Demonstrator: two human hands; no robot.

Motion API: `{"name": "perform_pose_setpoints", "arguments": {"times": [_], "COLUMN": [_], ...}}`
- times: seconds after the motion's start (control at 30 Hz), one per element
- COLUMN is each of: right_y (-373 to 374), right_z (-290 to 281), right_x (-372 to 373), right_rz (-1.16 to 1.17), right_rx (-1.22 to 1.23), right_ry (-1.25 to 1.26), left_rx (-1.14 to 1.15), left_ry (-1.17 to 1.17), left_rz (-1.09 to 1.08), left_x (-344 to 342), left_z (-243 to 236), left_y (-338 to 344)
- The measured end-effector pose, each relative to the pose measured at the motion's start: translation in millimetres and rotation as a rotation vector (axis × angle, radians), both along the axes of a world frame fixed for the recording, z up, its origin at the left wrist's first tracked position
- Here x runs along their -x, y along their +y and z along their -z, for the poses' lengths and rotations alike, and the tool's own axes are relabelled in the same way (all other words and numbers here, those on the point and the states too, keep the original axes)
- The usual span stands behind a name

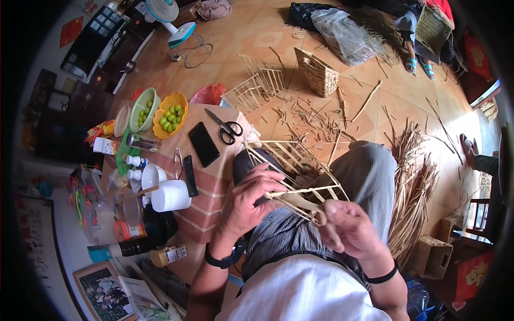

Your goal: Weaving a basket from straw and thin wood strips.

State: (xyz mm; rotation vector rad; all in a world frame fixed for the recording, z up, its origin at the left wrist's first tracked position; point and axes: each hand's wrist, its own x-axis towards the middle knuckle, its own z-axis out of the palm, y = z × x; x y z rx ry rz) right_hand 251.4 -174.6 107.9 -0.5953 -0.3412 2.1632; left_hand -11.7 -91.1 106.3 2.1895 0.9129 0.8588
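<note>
On my lap rests an open basket frame point(308, 190) of pale, thin bars, tilted, with its rim toward me. My left hand point(249, 193) is closed on the frame's near left corner, fingers over the rim bar. A pale flat strand of dried plant fibre point(301, 202) runs from that corner along the rim toward my right hand point(350, 227). The right fingers are curled and pinch the strand near a small loop by the frame's near right corner. That hand is slightly blurred, and its fingers partly hide the strand's end.
Scissors point(229, 131), a black phone point(204, 144) and bowls of green fruit point(171, 116) crowd the table at left. A woven basket point(317, 72), another bare frame point(257, 85) and fibre scraps lie on the floor ahead. Fibre bundles point(412, 198) lie right; another person holds a basket point(432, 29).
</note>
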Motion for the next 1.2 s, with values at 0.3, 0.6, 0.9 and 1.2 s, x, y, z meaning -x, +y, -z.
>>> {"name": "perform_pose_setpoints", "arguments": {"times": [0.3, 0.6, 0.9, 1.2], "right_y": [4, 68, 101, 91], "right_z": [-15, 4, 34, 31], "right_x": [-68, 27, 38, 43], "right_rz": [0.336, 0.128, -0.136, -0.194], "right_rx": [-0.464, -0.781, -0.544, -0.781], "right_ry": [0.262, -0.971, -1.103, -1.390], "left_rx": [0.001, 0.081, 0.126, 0.020], "left_ry": [-0.109, -0.079, -0.011, 0.041], "left_rz": [-0.144, -0.171, -0.145, -0.165], "left_x": [-14, -9, 3, 1], "left_z": [9, 13, 15, 15], "left_y": [-2, -5, -10, -10]}}
